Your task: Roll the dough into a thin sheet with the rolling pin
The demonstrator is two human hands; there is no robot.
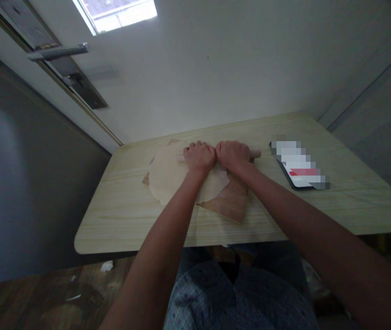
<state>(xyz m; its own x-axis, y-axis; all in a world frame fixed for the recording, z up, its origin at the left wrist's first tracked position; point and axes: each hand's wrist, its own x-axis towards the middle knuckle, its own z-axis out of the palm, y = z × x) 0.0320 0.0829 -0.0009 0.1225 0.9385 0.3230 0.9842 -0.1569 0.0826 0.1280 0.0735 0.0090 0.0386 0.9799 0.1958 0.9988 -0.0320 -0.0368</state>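
A wooden rolling pin lies across a wide, thin sheet of dough. My left hand is closed over the pin toward its left end. Right beside it, touching, my right hand is wrapped round the pin nearer its right end. Both fists hide the pin's middle. The dough has an uneven edge and spreads past the left side of a brown wooden board, whose corners show beneath it. My palms and most fingertips are out of sight.
The board rests on a pale wood-grain table with rounded corners. To the right lies a phone, its screen partly pixelated. Behind the table stands a white door with a metal handle. White scraps are on the floor.
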